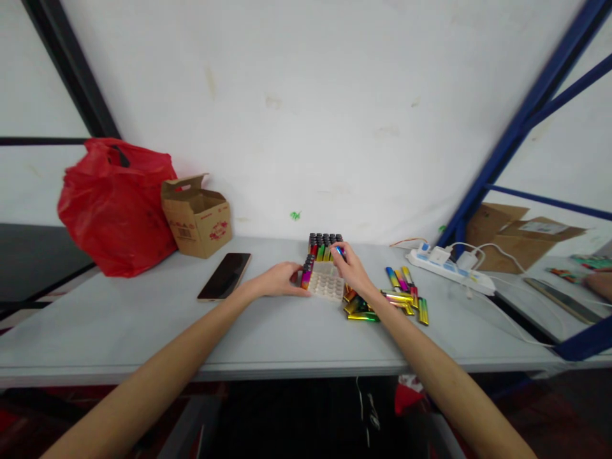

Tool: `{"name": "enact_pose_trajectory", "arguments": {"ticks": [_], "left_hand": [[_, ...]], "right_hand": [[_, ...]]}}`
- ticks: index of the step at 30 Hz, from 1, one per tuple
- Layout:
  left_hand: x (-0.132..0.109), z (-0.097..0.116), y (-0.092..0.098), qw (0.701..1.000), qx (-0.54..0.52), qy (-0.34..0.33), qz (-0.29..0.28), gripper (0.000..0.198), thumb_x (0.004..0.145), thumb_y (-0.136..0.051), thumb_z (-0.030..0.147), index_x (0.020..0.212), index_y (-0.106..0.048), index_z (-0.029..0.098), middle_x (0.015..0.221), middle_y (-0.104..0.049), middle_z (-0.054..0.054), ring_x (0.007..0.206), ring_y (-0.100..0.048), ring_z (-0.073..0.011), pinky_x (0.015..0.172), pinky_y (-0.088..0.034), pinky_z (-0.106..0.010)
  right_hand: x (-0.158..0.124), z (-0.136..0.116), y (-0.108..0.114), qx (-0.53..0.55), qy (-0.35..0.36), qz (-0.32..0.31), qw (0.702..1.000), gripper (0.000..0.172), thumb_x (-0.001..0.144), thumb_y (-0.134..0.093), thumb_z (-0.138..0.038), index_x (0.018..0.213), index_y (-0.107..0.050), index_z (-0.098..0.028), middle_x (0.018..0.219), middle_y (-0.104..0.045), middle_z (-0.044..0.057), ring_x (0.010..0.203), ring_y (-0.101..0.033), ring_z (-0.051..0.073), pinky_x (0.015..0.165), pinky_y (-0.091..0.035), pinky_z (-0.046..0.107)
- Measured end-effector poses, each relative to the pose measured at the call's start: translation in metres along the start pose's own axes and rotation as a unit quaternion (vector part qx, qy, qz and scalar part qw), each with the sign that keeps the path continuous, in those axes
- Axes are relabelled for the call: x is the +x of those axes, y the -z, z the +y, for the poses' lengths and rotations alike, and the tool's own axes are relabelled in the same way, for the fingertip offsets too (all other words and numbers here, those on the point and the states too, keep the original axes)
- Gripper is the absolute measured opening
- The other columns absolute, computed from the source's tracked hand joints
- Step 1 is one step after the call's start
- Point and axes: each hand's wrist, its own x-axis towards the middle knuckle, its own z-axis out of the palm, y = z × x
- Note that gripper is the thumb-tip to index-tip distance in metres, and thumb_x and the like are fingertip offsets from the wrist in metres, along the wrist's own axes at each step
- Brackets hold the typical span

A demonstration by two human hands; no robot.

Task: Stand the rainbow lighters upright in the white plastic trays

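A white plastic tray (326, 287) with rows of round holes lies on the table. A row of lighters (306, 273) with black tops and shiny rainbow bodies stands along its left side. My left hand (283, 279) is curled against that side, thumb and fingers gripping the tray's edge by the lighters. Over the tray's right part, my right hand (352, 268) pinches a blue lighter (340, 252), mostly covered by the fingers. Behind the tray stands a filled block of lighters (325, 245). Loose lighters (358, 306) lie piled beside and partly under my right forearm.
A phone (224, 276) lies left of my hand. Further left are a small open carton (198, 220) and a red plastic bag (119, 210). To the right, a white power strip (449, 271) with plugs and cables lies before a blue metal frame (497, 146).
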Motion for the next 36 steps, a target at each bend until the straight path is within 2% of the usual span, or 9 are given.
{"name": "enact_pose_trajectory", "arguments": {"ticks": [2, 4, 9, 13, 20, 26, 29, 32, 36], "left_hand": [[-0.0005, -0.0029, 0.0029, 1.0, -0.018, -0.004, -0.011, 0.061, 0.07, -0.072, 0.071, 0.093, -0.067, 0.015, 0.085, -0.069, -0.005, 0.073, -0.059, -0.0212, 0.064, -0.039, -0.029], [-0.0009, -0.0053, 0.0041, 0.999, -0.027, -0.009, -0.02, 0.061, 0.068, -0.074, 0.07, 0.094, -0.067, 0.015, 0.086, -0.069, -0.004, 0.074, -0.059, -0.021, 0.063, -0.038, -0.028], [-0.0016, -0.005, 0.0027, 1.0, -0.025, -0.008, -0.006, 0.059, 0.067, -0.075, 0.069, 0.092, -0.067, 0.015, 0.085, -0.068, -0.003, 0.072, -0.058, -0.0201, 0.063, -0.038, -0.028], [-0.0015, -0.0023, 0.0017, 1.0, 0.0, 0.005, 0.004, 0.063, 0.065, -0.074, 0.073, 0.088, -0.064, 0.016, 0.083, -0.067, -0.004, 0.071, -0.058, -0.021, 0.061, -0.038, -0.029], [-0.0012, -0.0012, 0.0017, 1.0, 0.005, -0.004, 0.005, 0.059, 0.067, -0.073, 0.072, 0.087, -0.063, 0.017, 0.081, -0.068, -0.004, 0.07, -0.06, -0.0212, 0.06, -0.038, -0.029], [-0.0018, -0.0002, 0.0018, 1.0, 0.001, -0.006, 0.009, 0.057, 0.067, -0.075, 0.07, 0.087, -0.064, 0.017, 0.081, -0.068, -0.003, 0.069, -0.06, -0.0206, 0.06, -0.039, -0.029], [-0.0015, -0.001, 0.0009, 1.0, -0.003, -0.008, 0.012, 0.058, 0.067, -0.074, 0.071, 0.087, -0.065, 0.017, 0.082, -0.069, -0.004, 0.07, -0.061, -0.0209, 0.061, -0.039, -0.029], [-0.0012, -0.0019, -0.0004, 1.0, -0.007, -0.011, 0.012, 0.058, 0.067, -0.074, 0.071, 0.087, -0.065, 0.017, 0.081, -0.069, -0.003, 0.07, -0.061, -0.0211, 0.061, -0.04, -0.029], [-0.0013, -0.0016, -0.0018, 1.0, -0.017, -0.02, 0.017, 0.057, 0.069, -0.074, 0.07, 0.089, -0.065, 0.017, 0.084, -0.071, -0.004, 0.071, -0.063, -0.022, 0.063, -0.042, -0.029]], "right_hand": [[-0.0007, -0.0029, -0.0012, -0.051, 0.036, 0.05, 0.997, 0.044, 0.096, -0.045, -0.062, 0.087, -0.056, -0.021, 0.068, -0.049, -0.003, 0.062, -0.045, 0.013, 0.057, -0.035, 0.024], [-0.0015, -0.005, -0.0008, -0.092, 0.052, 0.072, 0.992, 0.052, 0.095, -0.044, -0.064, 0.068, -0.049, -0.02, 0.061, -0.046, -0.003, 0.061, -0.043, 0.013, 0.057, -0.032, 0.026], [-0.0021, -0.0049, 0.0006, -0.122, 0.04, 0.1, 0.987, 0.049, 0.089, -0.047, -0.058, 0.057, -0.038, -0.022, 0.054, -0.036, -0.004, 0.056, -0.036, 0.012, 0.055, -0.023, 0.028], [-0.0018, -0.0042, -0.0003, -0.127, 0.047, 0.099, 0.986, 0.039, 0.086, -0.046, -0.048, 0.058, -0.039, -0.022, 0.055, -0.036, -0.004, 0.056, -0.036, 0.012, 0.055, -0.023, 0.028], [-0.0037, -0.005, -0.0013, -0.148, 0.074, 0.078, 0.983, 0.045, 0.092, -0.047, -0.055, 0.064, -0.044, -0.02, 0.058, -0.039, -0.004, 0.058, -0.037, 0.012, 0.058, -0.025, 0.027], [-0.0039, -0.0057, -0.0017, -0.181, 0.073, 0.093, 0.976, 0.034, 0.086, -0.046, -0.041, 0.06, -0.04, -0.021, 0.055, -0.036, -0.004, 0.056, -0.037, 0.012, 0.056, -0.023, 0.028], [-0.0046, -0.0077, -0.0002, -0.176, 0.081, 0.104, 0.975, 0.036, 0.09, -0.046, -0.043, 0.062, -0.04, -0.021, 0.056, -0.037, -0.004, 0.056, -0.038, 0.012, 0.057, -0.024, 0.027], [-0.0053, -0.0086, 0.0012, -0.176, 0.092, 0.094, 0.976, 0.04, 0.096, -0.046, -0.05, 0.069, -0.044, -0.022, 0.06, -0.042, -0.004, 0.059, -0.041, 0.013, 0.059, -0.027, 0.027], [-0.0042, -0.0052, -0.0005, -0.17, 0.126, 0.033, 0.977, 0.032, 0.103, -0.04, -0.048, 0.089, -0.052, -0.021, 0.074, -0.056, -0.001, 0.069, -0.053, 0.017, 0.065, -0.037, 0.028]]}}
